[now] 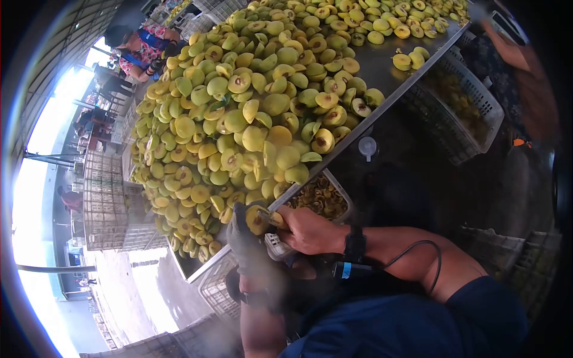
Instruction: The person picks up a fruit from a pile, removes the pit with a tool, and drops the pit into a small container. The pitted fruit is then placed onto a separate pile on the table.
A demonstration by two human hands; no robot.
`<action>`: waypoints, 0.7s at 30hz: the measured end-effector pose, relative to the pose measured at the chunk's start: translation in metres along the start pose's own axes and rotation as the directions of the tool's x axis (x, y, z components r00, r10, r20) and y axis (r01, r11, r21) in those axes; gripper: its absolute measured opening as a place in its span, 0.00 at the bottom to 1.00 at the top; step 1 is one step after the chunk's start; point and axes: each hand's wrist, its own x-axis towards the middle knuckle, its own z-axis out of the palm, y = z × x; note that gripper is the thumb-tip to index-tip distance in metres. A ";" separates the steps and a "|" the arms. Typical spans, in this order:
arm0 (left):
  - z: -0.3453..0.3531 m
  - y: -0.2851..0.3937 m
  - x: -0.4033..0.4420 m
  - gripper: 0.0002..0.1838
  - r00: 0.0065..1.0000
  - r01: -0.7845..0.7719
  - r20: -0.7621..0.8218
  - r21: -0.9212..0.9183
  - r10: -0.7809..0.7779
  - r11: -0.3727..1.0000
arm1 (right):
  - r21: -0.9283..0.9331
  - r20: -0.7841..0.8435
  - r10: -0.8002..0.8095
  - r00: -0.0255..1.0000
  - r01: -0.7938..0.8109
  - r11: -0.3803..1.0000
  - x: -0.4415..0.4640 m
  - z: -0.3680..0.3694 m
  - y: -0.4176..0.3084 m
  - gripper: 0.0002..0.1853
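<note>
My left hand [243,235], in a greyish glove, is closed around a yellow-green peach-like fruit half [257,219]. Its cut face, with a brown hollow in the middle, is turned up. Close against that fruit, my bare right hand [311,230] is closed on a small tool [276,219]; its tip touches or nearly touches the fruit, and its exact kind is hard to make out. Both hands are at the near edge of a metal table [382,71], beside a big heap of similar fruit halves [239,119].
Under the table edge, a crate [341,200] holds brown pits or scraps. Another crate [486,113] stands to the right, near a co-worker's arm [507,48]. Across the heap works a person in a floral top [152,45]. Stacked crates [104,197] stand at left.
</note>
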 end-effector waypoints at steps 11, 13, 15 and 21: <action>0.032 0.025 -0.008 0.19 0.784 0.404 -0.074 -0.693 -0.616 0.597 | 0.051 -0.117 0.019 0.993 -0.013 0.999 0.008 -0.003 -0.004 0.10; 0.035 0.025 -0.010 0.19 0.777 0.403 -0.106 -0.674 -0.620 0.619 | -0.014 -0.166 -0.019 0.986 0.017 1.000 0.007 0.003 0.003 0.10; 0.036 0.022 -0.013 0.18 0.795 0.417 -0.121 -0.603 -0.595 0.680 | 0.003 -0.146 -0.083 0.986 0.084 0.996 0.008 0.010 0.010 0.11; 0.037 0.034 -0.004 0.20 0.747 0.356 -0.118 -0.760 -0.654 0.544 | 0.038 -0.079 0.039 0.996 -0.036 0.999 -0.005 0.002 0.008 0.15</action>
